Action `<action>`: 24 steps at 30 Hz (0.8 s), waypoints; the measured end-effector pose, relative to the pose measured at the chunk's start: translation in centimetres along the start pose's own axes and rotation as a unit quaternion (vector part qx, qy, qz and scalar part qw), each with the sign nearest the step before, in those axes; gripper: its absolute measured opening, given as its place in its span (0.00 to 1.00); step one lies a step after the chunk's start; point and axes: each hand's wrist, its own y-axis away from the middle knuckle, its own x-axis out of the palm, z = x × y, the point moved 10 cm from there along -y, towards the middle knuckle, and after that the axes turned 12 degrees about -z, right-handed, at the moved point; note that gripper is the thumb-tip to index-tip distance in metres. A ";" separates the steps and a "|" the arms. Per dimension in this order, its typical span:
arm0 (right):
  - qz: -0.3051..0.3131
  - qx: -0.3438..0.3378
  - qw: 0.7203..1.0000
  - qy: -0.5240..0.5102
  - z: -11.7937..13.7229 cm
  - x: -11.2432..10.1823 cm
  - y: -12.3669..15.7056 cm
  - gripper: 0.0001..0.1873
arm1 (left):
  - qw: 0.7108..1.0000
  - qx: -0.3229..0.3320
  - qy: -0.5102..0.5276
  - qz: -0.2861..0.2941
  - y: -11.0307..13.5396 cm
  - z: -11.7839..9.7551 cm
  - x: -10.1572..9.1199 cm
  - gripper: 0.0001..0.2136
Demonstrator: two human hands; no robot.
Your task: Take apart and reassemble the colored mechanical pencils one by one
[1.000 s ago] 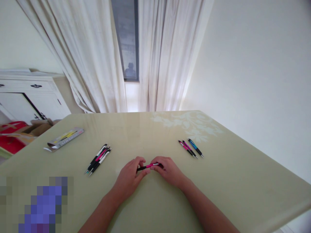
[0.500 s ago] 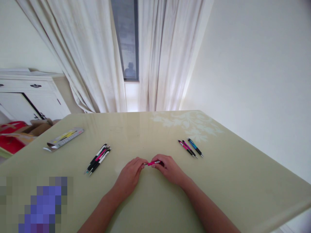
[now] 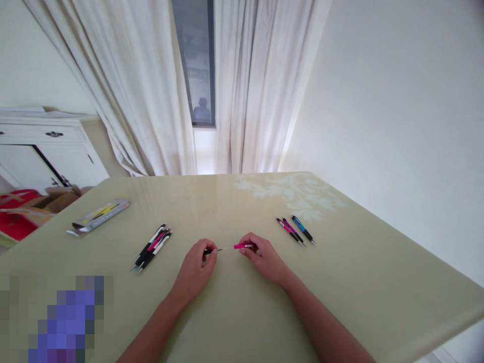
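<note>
Between finger and thumb, my left hand (image 3: 194,267) pinches the black lower part of a pen (image 3: 208,251), and a thin refill sticks out of it to the right. My right hand (image 3: 264,258) grips the pink upper barrel (image 3: 242,246) of a pen, its open end facing left. A short gap separates the two parts, just above the table. To the right of my right hand lie three pens: a pink pen (image 3: 287,229), a purple pen (image 3: 293,231) and a blue pen (image 3: 303,230). Several pens (image 3: 152,248) lie in a bunch left of my left hand.
An opened grey and yellow pen box (image 3: 101,217) lies at the table's left. The pale green table (image 3: 234,312) reaches toward curtains (image 3: 143,85) and a wall. A white cabinet (image 3: 75,156) and a red bag (image 3: 17,222) stand beyond the left edge. A blurred patch covers the lower left.
My hands have moved apart. The pink barrel and the black lower part are now separated, with the refill showing between them. The pens on the table lie as before.
</note>
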 end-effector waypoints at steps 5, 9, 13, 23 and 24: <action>-0.019 0.041 0.994 -0.098 -0.8 -0.4 -0.3 0.11 | 1.000 -0.016 0.017 0.003 -0.1 0.2 0.1 0.10; -0.050 0.061 0.988 -0.135 -1.9 -1.2 -0.8 0.16 | 0.999 -0.029 0.033 0.022 0.0 0.6 0.4 0.12; -0.083 0.077 0.980 -0.163 -3.0 -2.0 -1.3 0.18 | 0.998 -0.035 0.042 0.038 0.1 0.7 0.6 0.14; -0.074 0.125 0.970 -0.196 -3.2 -1.8 -0.9 0.15 | 0.999 0.009 -0.007 0.050 0.2 -0.7 0.5 0.18; -0.065 0.128 0.970 -0.196 -2.9 -1.6 -0.7 0.13 | 0.999 0.019 -0.006 0.051 0.3 -1.0 0.6 0.18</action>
